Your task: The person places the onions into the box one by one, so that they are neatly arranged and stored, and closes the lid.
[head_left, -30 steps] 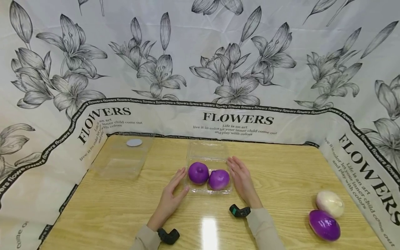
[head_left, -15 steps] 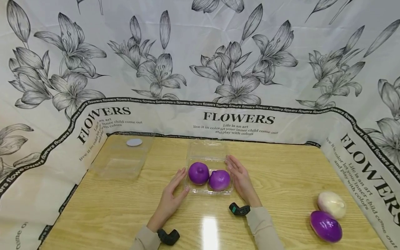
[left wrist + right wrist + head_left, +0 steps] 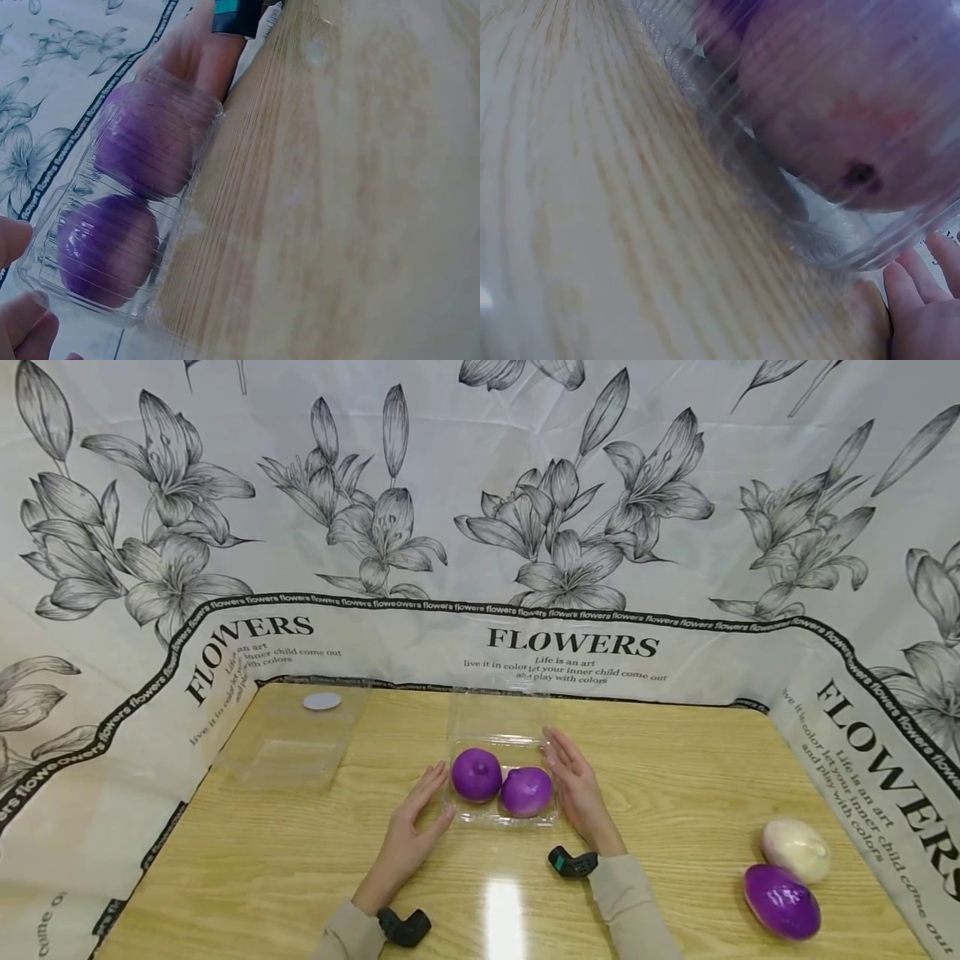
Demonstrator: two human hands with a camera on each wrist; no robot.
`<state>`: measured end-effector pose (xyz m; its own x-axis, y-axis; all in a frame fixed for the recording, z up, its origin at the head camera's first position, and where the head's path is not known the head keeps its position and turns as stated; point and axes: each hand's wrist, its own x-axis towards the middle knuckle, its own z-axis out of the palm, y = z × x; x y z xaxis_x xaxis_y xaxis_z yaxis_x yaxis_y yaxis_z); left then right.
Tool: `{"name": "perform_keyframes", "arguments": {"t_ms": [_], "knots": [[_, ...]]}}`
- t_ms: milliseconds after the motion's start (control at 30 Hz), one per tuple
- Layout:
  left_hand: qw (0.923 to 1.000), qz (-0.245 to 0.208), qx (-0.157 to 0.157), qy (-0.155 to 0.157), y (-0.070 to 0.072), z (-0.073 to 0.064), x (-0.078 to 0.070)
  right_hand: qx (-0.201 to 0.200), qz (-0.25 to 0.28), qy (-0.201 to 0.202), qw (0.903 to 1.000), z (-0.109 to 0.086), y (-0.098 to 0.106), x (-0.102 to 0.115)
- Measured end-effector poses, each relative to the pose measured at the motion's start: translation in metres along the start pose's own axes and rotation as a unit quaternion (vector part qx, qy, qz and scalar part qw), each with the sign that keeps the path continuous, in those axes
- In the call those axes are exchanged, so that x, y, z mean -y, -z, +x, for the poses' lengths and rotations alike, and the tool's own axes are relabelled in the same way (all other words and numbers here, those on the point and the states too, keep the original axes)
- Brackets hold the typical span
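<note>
A clear plastic clamshell box (image 3: 468, 819) sits mid-table with its lid (image 3: 498, 714) flipped up toward the back. Inside, side by side, lie two glossy purple onions, the left onion (image 3: 476, 775) and the right onion (image 3: 526, 792). Fairly straight fingers of my left hand (image 3: 408, 839) rest along the box's left side, the thumb by its front left corner. My right hand (image 3: 583, 789) flanks the other side, fingers extended to the hinge end. Through the box wall, the left wrist view shows both purple onions, the nearer onion (image 3: 109, 251) low down.
At the back left lies another transparent plastic box (image 3: 300, 764), with a white oval sticker (image 3: 322, 702). To the right, a whitish onion (image 3: 795, 850) sits against a shiny purple onion (image 3: 782, 902). A flower-print cloth (image 3: 570, 568) walls the back and sides of the table.
The lid has tipped up a little at the back. My right fingers have slid slightly forward along the box's side, while the left hand and the onions stay put.
</note>
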<state>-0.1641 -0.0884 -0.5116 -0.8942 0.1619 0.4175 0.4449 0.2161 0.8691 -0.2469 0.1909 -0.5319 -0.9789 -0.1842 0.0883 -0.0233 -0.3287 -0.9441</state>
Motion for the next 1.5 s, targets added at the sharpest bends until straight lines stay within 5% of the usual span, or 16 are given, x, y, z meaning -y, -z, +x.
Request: {"name": "perform_keyframes", "arguments": {"t_ms": [567, 900, 1333, 1500], "knots": [[1.0000, -0.001, 0.001, 0.003, 0.0005, 0.0006, 0.0003, -0.011, -0.004, 0.025, 0.9996, 0.0017, 0.0001, -0.0022], [0.9999, -0.001, -0.010, -0.002, -0.0009, 0.0001, 0.0003, -0.050, -0.016, 0.037, 0.9979, -0.0001, -0.0007, -0.0048], [0.9978, -0.013, -0.013, 0.064, 0.0005, -0.0018, -0.0011, -0.060, -0.023, 0.037, 0.9972, -0.0015, -0.0019, -0.0034], [0.9994, -0.012, -0.008, 0.031, 0.0014, -0.0020, 0.0018, -0.042, -0.014, 0.058, 0.9973, -0.0019, -0.0015, -0.0043]]}}
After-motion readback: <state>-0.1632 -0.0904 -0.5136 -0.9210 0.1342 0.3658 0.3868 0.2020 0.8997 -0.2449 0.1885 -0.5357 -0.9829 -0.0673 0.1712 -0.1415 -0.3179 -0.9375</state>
